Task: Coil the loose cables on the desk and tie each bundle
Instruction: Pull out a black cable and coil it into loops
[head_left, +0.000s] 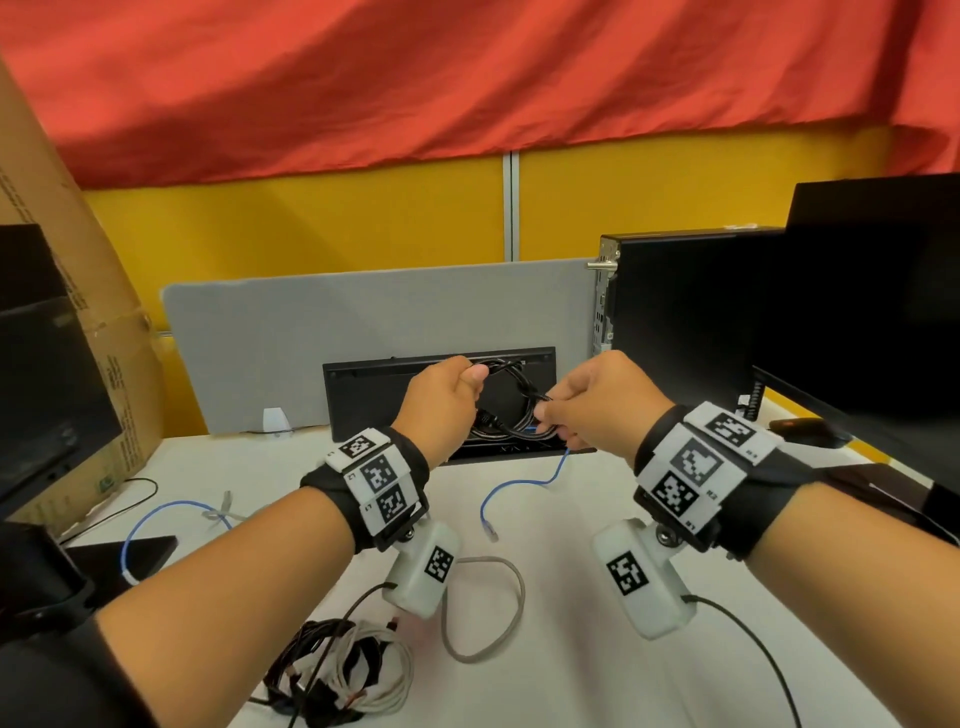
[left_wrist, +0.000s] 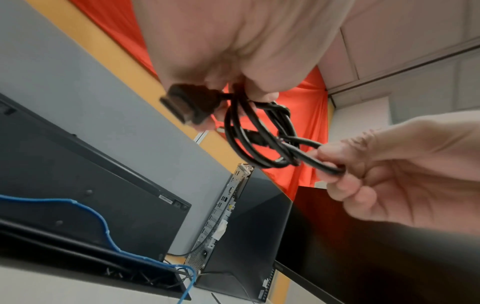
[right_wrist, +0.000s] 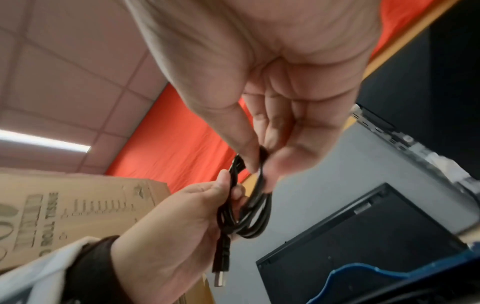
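Here both hands (head_left: 444, 387) (head_left: 592, 400) grip the black cable coil (head_left: 511, 400) — stretched left-to-right between curled fingers.

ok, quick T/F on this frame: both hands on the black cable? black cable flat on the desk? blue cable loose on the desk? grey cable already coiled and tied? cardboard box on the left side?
1. Both hands hold the black cable: true. The left hand grips one side, the right hand pinches the other.
2. It lies flat on the desk: false. It is held up in loops.
3. The blue cable lies loose on the desk: true.
4. The grey cable is coiled and tied: false. It lies in one open loop.
5. A cardboard box stands on the left: true.
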